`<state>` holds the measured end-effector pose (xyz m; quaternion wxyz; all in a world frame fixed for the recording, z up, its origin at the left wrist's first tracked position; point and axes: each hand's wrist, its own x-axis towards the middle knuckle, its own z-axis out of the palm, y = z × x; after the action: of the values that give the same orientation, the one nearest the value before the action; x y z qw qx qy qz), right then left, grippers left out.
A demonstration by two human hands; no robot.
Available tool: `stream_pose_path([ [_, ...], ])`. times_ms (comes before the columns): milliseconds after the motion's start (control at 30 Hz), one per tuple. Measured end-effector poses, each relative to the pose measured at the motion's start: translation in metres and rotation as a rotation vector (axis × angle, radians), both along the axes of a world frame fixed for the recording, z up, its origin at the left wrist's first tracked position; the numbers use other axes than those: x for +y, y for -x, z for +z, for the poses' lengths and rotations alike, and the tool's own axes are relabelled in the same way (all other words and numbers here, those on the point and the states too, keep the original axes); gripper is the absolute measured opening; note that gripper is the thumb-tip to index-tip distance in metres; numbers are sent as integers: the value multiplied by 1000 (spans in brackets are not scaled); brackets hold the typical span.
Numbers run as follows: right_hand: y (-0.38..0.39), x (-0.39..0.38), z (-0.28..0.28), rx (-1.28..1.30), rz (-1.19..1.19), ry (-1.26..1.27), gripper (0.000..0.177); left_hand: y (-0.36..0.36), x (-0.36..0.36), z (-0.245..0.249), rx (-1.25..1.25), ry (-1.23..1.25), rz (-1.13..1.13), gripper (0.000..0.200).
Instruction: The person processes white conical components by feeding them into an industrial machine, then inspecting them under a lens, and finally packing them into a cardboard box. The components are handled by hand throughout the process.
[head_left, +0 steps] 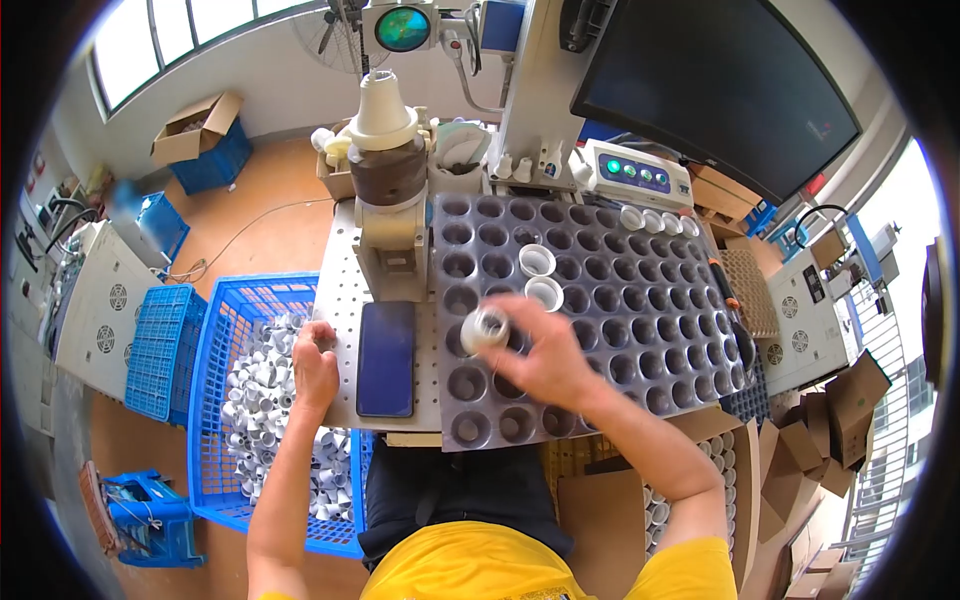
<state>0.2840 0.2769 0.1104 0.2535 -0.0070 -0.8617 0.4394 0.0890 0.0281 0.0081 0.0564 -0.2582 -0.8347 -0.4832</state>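
Note:
My right hand (548, 352) grips a white plastic lamp-holder-like cup (474, 336) by its side, above the left part of a dark moulded tray (478, 408) with rows of round pockets. Two more white cups (537, 261) sit in the tray just beyond my fingers. My left hand (316, 368) is closed at the left edge of the perforated metal plate (338, 300), beside the blue basket (208, 440). What its curled fingers hold, if anything, is hidden. Small white plastic fittings (262, 390) fill the basket.
A phone (386, 360) lies on the plate, below a fixture topped by a white cone (382, 112). Several white cups (660, 222) line the tray's far right. Behind stand a control box (632, 174) and a monitor (715, 90). A carton of white parts (742, 500) is at lower right.

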Motion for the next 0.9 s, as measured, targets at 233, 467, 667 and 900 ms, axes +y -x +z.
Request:
stream_pose_path([
  [233,53,144,1,54,-448,81,33,2,-1,-4,54,46,4,31],
  [467,54,157,-41,7,-572,-62,42,1,-1,-6,47,30,-10,30],
  [667,54,154,-39,51,-566,-57,35,-2,0,-7,128,94,9,31],
  [900,55,159,-44,40,-543,-16,35,-5,0,-2,87,109,9,28],
])
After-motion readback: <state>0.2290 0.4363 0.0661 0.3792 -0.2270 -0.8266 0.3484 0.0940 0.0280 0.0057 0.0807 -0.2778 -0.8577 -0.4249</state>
